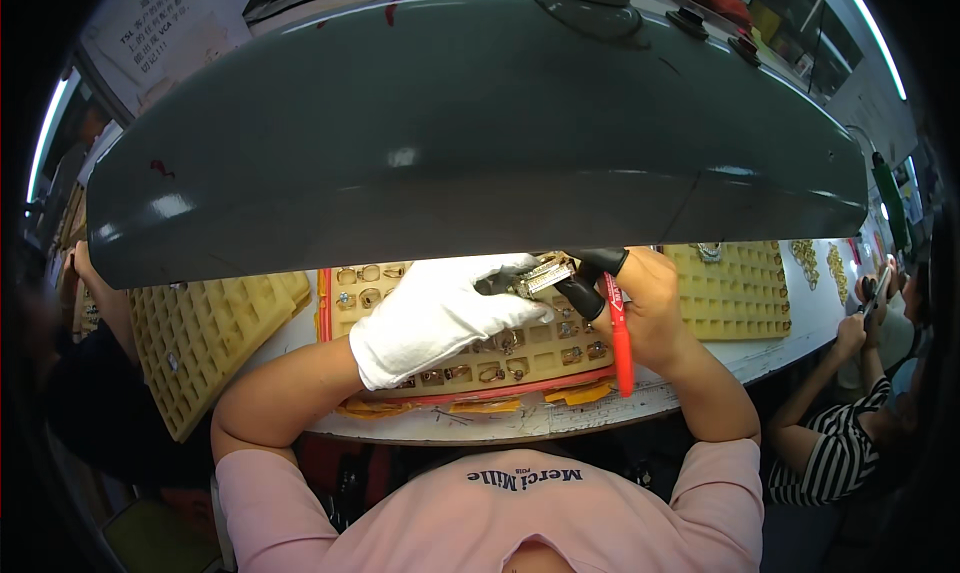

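Note:
My left hand (440,308), in a white glove, closes its fingertips on a small shiny metal jewellery piece (548,276); its exact kind I cannot make out. My right hand (645,303) wears black covers on its fingertips, which press close against the piece's right side. A red marker pen (622,348) is tucked in the right hand and points down toward me. Below both hands lies a red-edged tray (480,401) with rings (490,373) sitting in rows of slots. The gloved hand covers part of this tray.
A large dark grey lamp hood (480,143) spans the view just beyond my hands. Yellow slotted trays stand at left (205,333) and right (735,293). Gold chains (805,263) lie farther right. Other people sit at both sides; the right one wears striped sleeves (835,453).

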`<state>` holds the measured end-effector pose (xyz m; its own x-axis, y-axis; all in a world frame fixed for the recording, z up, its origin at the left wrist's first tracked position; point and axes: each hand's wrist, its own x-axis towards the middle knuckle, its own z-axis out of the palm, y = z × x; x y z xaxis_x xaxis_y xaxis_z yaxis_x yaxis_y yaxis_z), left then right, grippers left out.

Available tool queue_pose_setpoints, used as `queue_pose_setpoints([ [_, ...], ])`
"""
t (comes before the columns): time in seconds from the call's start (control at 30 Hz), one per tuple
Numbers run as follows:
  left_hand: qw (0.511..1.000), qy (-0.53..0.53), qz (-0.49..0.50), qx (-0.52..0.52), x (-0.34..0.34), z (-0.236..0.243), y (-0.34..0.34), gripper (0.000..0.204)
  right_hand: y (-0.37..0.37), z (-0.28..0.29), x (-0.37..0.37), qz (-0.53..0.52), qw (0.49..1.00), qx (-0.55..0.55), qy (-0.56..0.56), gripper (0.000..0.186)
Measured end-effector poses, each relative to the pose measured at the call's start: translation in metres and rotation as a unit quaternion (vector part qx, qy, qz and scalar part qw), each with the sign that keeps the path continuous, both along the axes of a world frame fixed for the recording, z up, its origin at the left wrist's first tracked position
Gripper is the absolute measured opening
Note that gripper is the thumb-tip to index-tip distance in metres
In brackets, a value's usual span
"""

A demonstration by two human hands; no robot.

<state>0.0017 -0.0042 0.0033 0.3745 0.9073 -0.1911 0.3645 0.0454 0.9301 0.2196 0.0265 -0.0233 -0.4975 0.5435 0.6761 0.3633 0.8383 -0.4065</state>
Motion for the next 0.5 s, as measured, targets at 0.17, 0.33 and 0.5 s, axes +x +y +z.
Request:
queue_pose_setpoints([
  [0.17, 0.995, 0.039, -0.030, 0.084, 0.002, 0.002, 0.003, 0.034, 0.002, -0.009, 0.003, 0.030, 1.000, 0.006, -0.001, 0.040],
  [0.33, 0.998, 0.048, -0.035, 0.031, 0.003, 0.007, 0.002, 0.041, -0.006, -0.003, -0.001, 0.037, 0.983, -0.170, 0.063, 0.037],
  [0.5, 0.997, 0.039, -0.017, 0.071, 0.003, 0.004, -0.002, 0.045, -0.013, 0.000, -0.005, 0.033, 0.915, -0.369, 0.159, 0.018],
])
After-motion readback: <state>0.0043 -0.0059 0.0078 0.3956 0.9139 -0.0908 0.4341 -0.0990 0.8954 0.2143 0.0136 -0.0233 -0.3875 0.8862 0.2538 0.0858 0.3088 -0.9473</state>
